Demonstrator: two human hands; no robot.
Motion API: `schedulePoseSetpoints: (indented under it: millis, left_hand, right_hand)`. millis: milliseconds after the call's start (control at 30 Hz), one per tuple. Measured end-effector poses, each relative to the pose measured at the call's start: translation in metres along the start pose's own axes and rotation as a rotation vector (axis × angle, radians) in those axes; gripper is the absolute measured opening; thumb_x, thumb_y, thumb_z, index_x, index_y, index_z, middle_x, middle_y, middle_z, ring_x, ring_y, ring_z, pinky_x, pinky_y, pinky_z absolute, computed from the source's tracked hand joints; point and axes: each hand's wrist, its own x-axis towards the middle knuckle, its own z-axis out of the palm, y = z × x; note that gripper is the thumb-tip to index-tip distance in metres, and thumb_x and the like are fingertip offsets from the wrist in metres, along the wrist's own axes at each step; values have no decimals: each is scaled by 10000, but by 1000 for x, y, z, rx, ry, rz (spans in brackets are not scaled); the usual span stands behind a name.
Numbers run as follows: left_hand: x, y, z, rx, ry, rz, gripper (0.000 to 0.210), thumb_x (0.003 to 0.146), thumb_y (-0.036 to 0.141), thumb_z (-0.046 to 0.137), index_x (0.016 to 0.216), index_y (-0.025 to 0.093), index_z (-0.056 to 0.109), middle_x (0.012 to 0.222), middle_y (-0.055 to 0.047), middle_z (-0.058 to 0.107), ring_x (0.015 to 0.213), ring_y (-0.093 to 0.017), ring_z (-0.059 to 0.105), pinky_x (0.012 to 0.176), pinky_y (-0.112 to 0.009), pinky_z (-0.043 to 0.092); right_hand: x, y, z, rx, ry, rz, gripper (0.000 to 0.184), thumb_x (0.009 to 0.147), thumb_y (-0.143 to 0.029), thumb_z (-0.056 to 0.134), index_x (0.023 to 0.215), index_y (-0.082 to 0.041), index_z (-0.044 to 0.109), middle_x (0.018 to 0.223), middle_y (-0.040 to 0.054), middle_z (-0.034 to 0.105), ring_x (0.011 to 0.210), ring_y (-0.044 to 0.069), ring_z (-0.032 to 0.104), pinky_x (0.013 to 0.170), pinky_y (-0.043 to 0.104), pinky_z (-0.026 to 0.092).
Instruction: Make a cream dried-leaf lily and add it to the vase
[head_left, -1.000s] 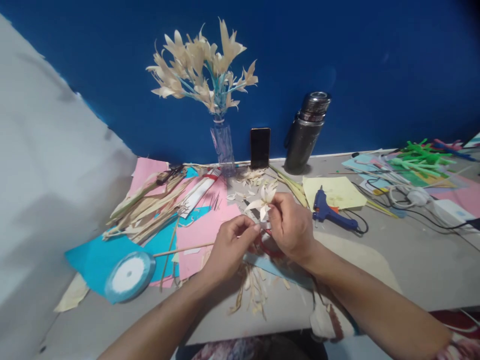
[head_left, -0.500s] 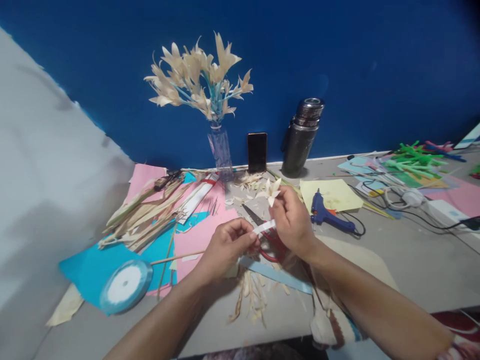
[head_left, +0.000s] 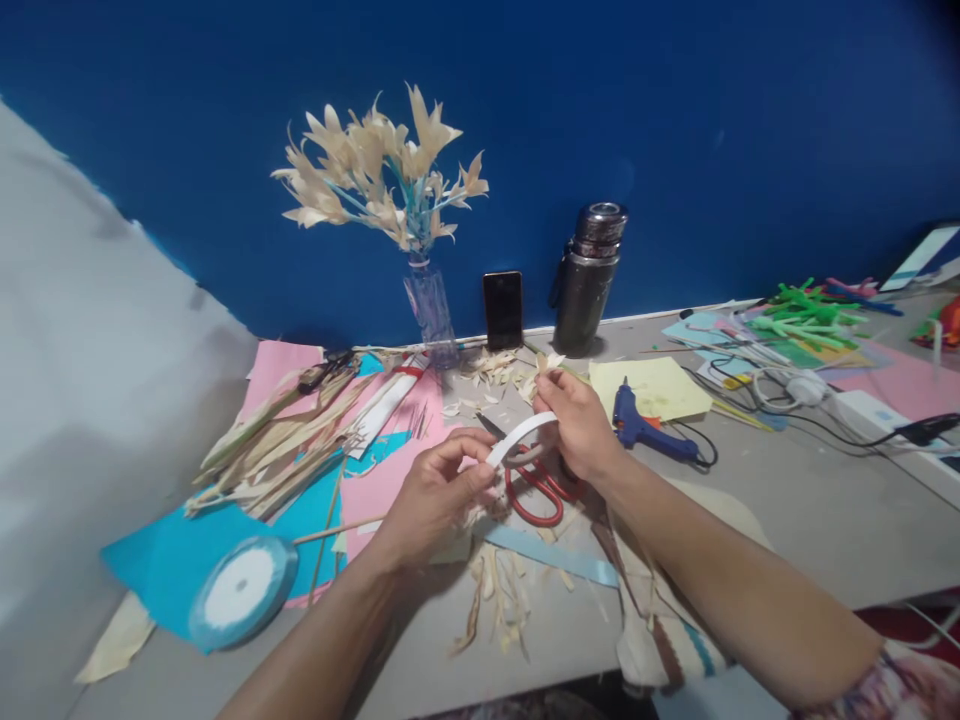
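My left hand (head_left: 442, 490) is closed, its thumb and fingers pinching one end of a narrow white strip (head_left: 523, 432) that bows up in an arc toward my right hand (head_left: 581, 425). The right fingers are closed on a small cream flower (head_left: 549, 366), mostly hidden behind them now. Whether the strip's far end is gripped in the right palm or only passes behind it, I cannot tell. Red-handled scissors (head_left: 536, 515) lie on the table just under both hands, blades pointing away. Below them stretches a light blue ribbon (head_left: 551, 553) beside dry, pale husk scraps (head_left: 499, 590).
A bottle (head_left: 431, 315) of cream flowers (head_left: 382, 160), a phone (head_left: 502, 310) and a dark flask (head_left: 589, 285) stand along the blue wall. A blue glue gun (head_left: 652, 435) lies right; dried strips (head_left: 292, 440) and a ribbon spool (head_left: 244, 590) lie left. Cords (head_left: 795, 390) run at far right.
The white strip now bows upward, where it was nearly straight. The flower has turned and sunk behind the right fingers. More of the scissors' handles shows, and the view has shifted slightly.
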Motion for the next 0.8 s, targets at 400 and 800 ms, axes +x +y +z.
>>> schedulePoseSetpoints:
  millis: [400, 800]
  left_hand:
    - [-5, 13, -3, -42, 36, -85, 284, 709, 336, 846, 768, 155, 635, 951, -71, 708, 785, -198, 687, 718, -349, 573]
    - [1, 22, -11, 189, 423, 38, 253, 749, 364, 793, 809, 171, 640, 798, -32, 701, 709, -160, 665, 540, -208, 500]
  right_hand:
    - [21, -6, -23, -354, 71, -124, 269, 832, -456, 649, 813, -189, 622, 719, 2, 648, 656, 152, 599, 593, 257, 447]
    - [31, 3, -34, -1382, -81, -87, 186, 929, -238, 547, 1019, -188, 701, 1011, 98, 741, 933, 230, 654, 747, 284, 398]
